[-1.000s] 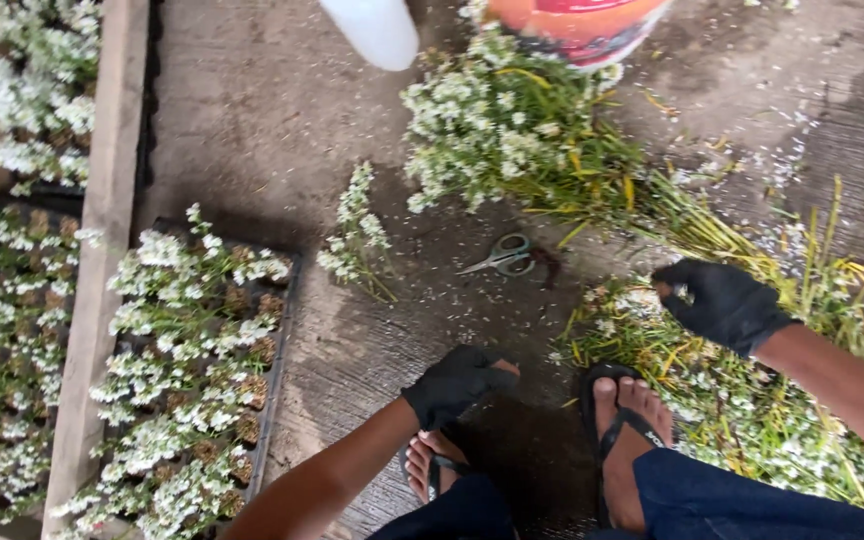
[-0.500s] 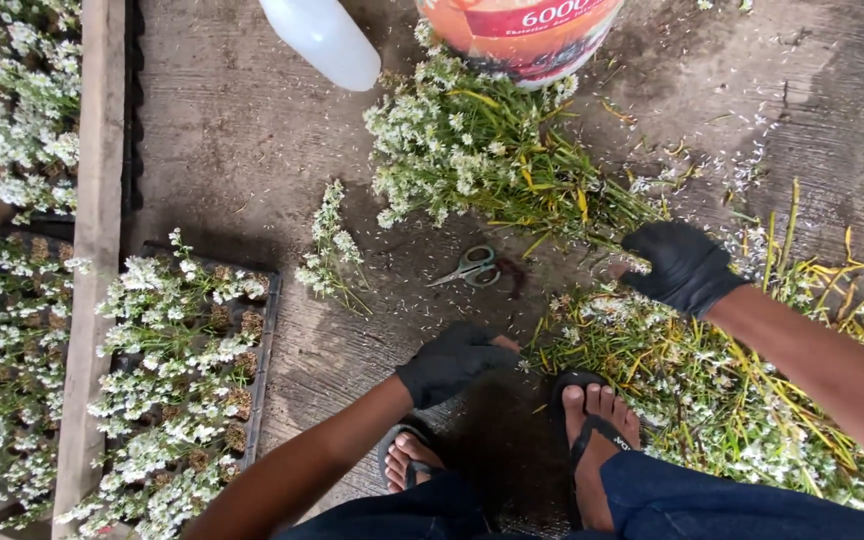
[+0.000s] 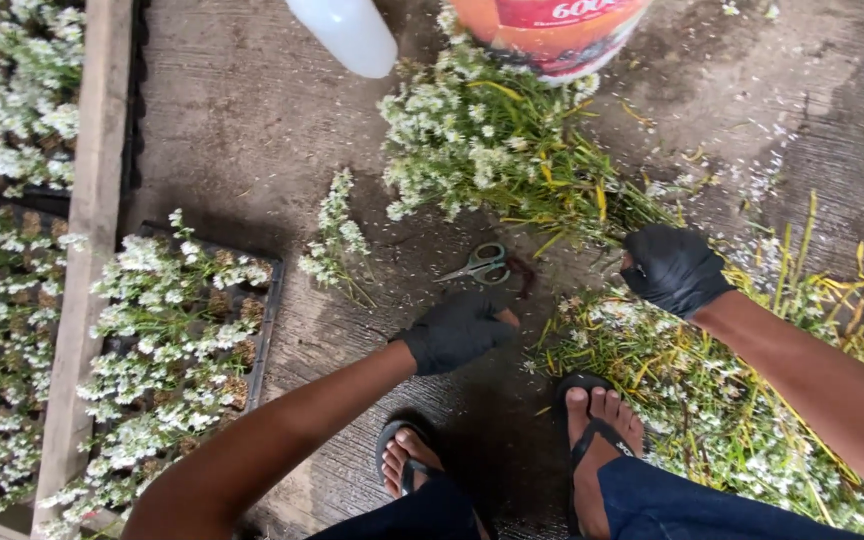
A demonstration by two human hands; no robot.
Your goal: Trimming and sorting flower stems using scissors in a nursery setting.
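Black gloves cover both hands. At about three o'clock the right hand (image 3: 674, 268) has its grip curled shut among the stem ends of the white-flowered bunch (image 3: 492, 140), likely to draw one stem free, though what it pinches is hidden. Left hand (image 3: 455, 332), grip loosely curled and empty, hovers just below the scissors (image 3: 484, 266) lying centrally on the concrete floor (image 3: 242, 130), within easy reach.
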